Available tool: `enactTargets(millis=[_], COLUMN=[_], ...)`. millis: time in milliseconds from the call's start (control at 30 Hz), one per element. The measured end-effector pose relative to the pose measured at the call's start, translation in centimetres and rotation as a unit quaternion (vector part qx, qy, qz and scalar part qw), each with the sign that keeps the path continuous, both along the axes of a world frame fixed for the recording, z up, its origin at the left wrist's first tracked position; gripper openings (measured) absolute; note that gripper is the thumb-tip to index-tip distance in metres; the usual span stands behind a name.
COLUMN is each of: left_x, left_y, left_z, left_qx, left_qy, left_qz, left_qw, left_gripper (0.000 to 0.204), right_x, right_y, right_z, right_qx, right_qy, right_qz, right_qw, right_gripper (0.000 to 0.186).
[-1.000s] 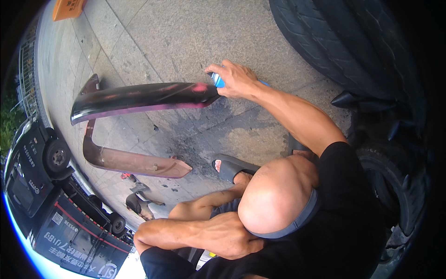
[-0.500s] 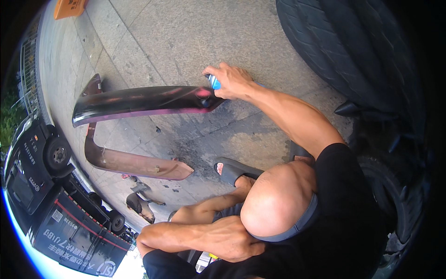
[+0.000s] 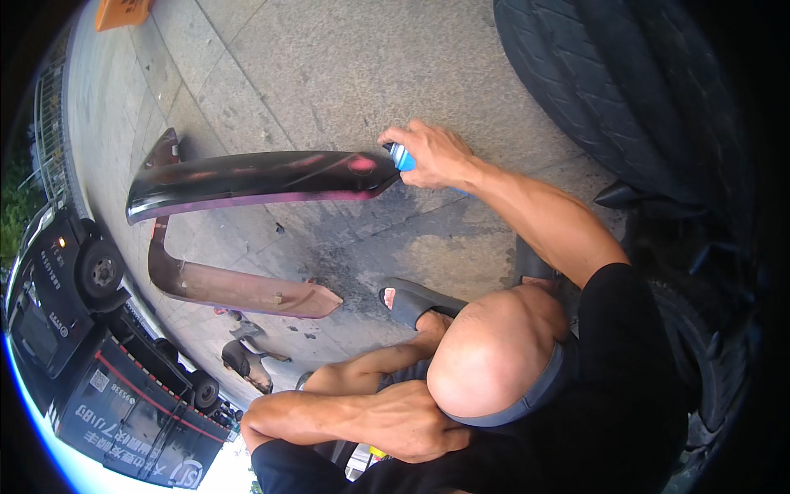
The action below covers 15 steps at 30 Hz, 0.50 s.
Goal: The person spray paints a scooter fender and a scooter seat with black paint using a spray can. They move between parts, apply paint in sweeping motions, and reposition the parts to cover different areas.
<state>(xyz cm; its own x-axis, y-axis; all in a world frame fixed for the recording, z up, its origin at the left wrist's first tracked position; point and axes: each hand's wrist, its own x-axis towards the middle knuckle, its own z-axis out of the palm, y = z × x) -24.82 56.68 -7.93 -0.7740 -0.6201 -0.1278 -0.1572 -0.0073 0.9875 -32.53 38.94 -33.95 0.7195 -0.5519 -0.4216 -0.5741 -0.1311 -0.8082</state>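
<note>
My right hand (image 3: 438, 155) is closed around a blue spray can (image 3: 402, 157) with a black top, one finger over the nozzle. The can is just off the right end of a long curved body trim panel (image 3: 263, 177). That panel is glossy black on top, with a pink patch near its right end and a purple-pink lower edge. Its left part lies across a bent, brownish-pink trim piece (image 3: 239, 286) on the paving. Curled against my bare knee (image 3: 485, 354), my left hand (image 3: 411, 420) looks closed; its palm is hidden.
A big black tyre (image 3: 625, 90) stands at upper right. Dark stains mark the paving (image 3: 370, 74) near my sandal (image 3: 420, 303). Scraps (image 3: 247, 362) lie left of my leg. A dark truck (image 3: 132, 403) is at far left, an orange object (image 3: 122, 12) at upper left.
My right hand and the spray can have moved right and slightly down, away from the black panel's end, showing more of the pink patch. My left hand has stayed put.
</note>
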Motion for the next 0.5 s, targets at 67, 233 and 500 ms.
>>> enactTargets(millis=[67, 233, 500], left_x=[-0.1, -0.4, -0.3], left_y=[0.1, 0.3, 0.4], left_z=[0.0, 0.2, 0.2], left_qx=[0.02, -0.006, -0.006], left_qy=[0.012, -0.015, 0.001], left_qz=[0.012, -0.004, -0.007], left_qw=[1.0, 1.0, 1.0], left_gripper=[0.017, 0.016, 0.013], right_x=[0.0, 1.3, 0.1], right_y=[0.3, 0.4, 0.8], right_z=[0.3, 0.3, 0.5], right_qx=[0.006, -0.013, -0.013], right_qy=[0.001, -0.054, -0.029], right_qz=[0.002, -0.02, -0.004], right_qw=[1.0, 0.998, 1.0], right_gripper=[0.067, 0.066, 0.063])
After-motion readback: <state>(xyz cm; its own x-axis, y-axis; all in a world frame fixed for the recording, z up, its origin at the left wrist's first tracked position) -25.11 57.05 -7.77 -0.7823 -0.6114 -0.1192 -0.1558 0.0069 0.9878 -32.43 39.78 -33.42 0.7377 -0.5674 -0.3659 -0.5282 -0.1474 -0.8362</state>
